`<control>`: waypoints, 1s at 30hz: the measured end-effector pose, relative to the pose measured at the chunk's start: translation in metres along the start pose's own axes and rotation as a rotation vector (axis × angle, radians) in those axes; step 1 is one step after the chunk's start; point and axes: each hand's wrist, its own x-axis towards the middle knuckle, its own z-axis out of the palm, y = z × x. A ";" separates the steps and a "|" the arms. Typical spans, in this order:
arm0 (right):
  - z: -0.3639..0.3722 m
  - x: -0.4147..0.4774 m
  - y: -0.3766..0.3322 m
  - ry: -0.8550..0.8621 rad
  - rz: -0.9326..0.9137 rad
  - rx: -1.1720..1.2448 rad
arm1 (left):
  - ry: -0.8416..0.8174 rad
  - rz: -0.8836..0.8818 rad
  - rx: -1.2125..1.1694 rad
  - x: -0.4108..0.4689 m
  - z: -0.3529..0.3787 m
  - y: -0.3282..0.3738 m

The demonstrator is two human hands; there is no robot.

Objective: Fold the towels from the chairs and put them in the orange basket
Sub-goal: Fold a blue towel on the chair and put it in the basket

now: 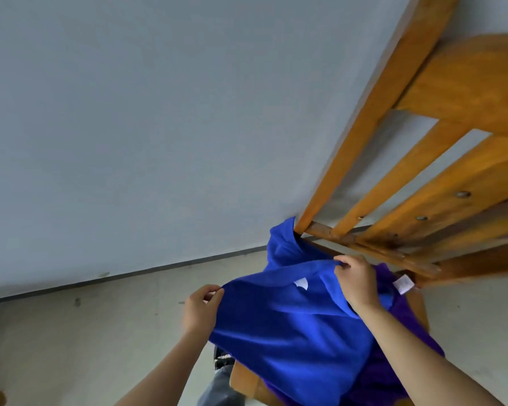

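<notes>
Left hand and right hand each pinch the blue towel over the chair — best lifted clear, corners level; purple towel beneath.

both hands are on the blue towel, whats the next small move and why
Probably lift the blue towel up and toward you, clear of the chair. The left hand and right hand pinch its upper edge, but its far corner hangs by the chair's back post, and it lies over a purple towel.
</notes>
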 end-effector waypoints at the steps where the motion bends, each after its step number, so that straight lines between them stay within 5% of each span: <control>1: 0.007 0.003 0.001 0.033 -0.053 -0.068 | -0.008 -0.011 0.006 0.010 0.001 -0.004; 5: 0.041 0.010 -0.005 0.154 -0.422 -0.358 | -0.063 -0.031 0.082 0.046 0.000 -0.019; 9: 0.072 0.018 -0.023 0.041 -0.596 -0.599 | -0.161 -0.059 0.169 0.067 0.001 -0.026; 12: 0.088 0.030 -0.041 0.030 -0.784 -1.002 | -0.213 -0.081 0.245 0.078 0.001 -0.024; 16: 0.091 0.052 -0.082 -0.168 -0.530 -1.483 | -0.260 -0.110 0.320 0.088 0.000 -0.022; 23: 0.115 0.084 -0.112 -0.252 -0.264 -1.525 | -0.297 -0.125 0.360 0.094 -0.006 -0.027; 30: 0.105 0.087 -0.106 -0.224 -0.511 -1.374 | -0.315 -0.066 0.340 0.092 -0.007 -0.013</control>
